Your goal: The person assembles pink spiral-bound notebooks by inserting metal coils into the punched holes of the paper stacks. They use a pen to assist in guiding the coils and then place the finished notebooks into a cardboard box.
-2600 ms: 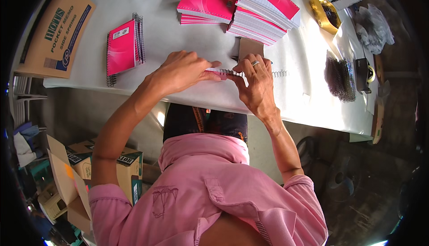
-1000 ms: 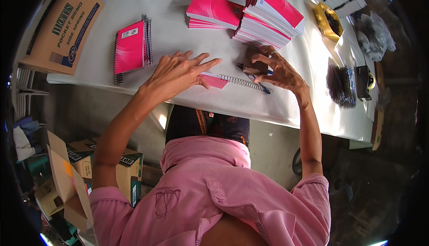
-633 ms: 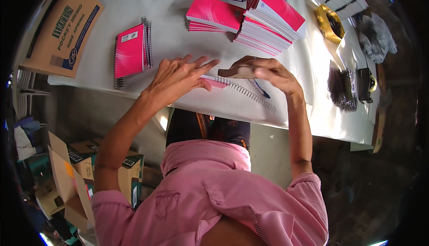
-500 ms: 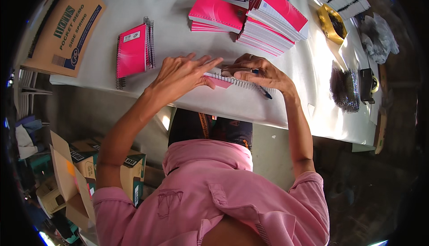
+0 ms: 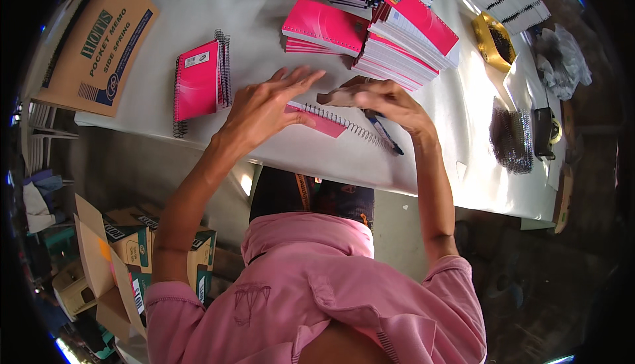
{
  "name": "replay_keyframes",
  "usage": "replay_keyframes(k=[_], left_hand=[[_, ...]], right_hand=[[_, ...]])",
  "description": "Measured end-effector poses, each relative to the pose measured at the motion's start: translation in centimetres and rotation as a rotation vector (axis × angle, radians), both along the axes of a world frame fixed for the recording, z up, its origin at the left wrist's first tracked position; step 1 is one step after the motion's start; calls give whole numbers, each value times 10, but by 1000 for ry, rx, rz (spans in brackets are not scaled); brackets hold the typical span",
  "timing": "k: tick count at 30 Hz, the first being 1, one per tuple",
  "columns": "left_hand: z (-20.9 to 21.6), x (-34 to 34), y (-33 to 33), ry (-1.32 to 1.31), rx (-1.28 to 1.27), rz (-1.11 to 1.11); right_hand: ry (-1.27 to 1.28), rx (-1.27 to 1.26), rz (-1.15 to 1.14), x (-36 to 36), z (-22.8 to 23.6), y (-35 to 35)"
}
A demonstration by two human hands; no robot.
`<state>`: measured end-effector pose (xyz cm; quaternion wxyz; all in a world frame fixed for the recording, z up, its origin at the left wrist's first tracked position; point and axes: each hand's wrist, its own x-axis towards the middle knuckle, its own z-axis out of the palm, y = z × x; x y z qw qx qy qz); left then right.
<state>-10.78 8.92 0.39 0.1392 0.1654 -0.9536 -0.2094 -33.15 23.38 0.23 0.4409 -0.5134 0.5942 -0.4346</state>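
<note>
A small pink notebook (image 5: 324,124) lies tilted near the table's front edge. A wire spiral coil (image 5: 357,129) runs along its upper edge and sticks out past its right end. My left hand (image 5: 268,103) has its fingers stretched out above the notebook, slightly blurred, while the thumb touches the pink cover. My right hand (image 5: 390,103) is bent over the coil's right part, fingers curled and partly hidden. From beneath its palm a dark blue pen (image 5: 385,134) slants down beside the coil's free end, apparently held in that hand.
Left on the white-covered table (image 5: 258,40) are coil-bound pink notebooks (image 5: 196,80) and a cardboard box (image 5: 99,40). Pink notebook stacks (image 5: 403,46) stand behind my hands. At right are a golden tray (image 5: 491,43), loose black coils (image 5: 511,136) and a tape dispenser (image 5: 544,132).
My hands have drawn slightly apart, and the left fingers have lifted off the coil. More of the notebook's pink cover and of the pen now shows.
</note>
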Motion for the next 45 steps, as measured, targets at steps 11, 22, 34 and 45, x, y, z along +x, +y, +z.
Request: replay_keyframes(k=[11, 22, 34, 45], left_hand=[[-36, -2, 9, 456, 781, 175], [-58, -1, 16, 602, 909, 63], [-76, 13, -10, 446, 950, -98], [-39, 21, -7, 266, 1166, -223]], right_hand=[[332, 28, 50, -1, 8, -9], [-46, 3, 43, 2, 13, -10], [250, -156, -68, 6, 23, 14], [1122, -92, -530, 14, 2, 97]])
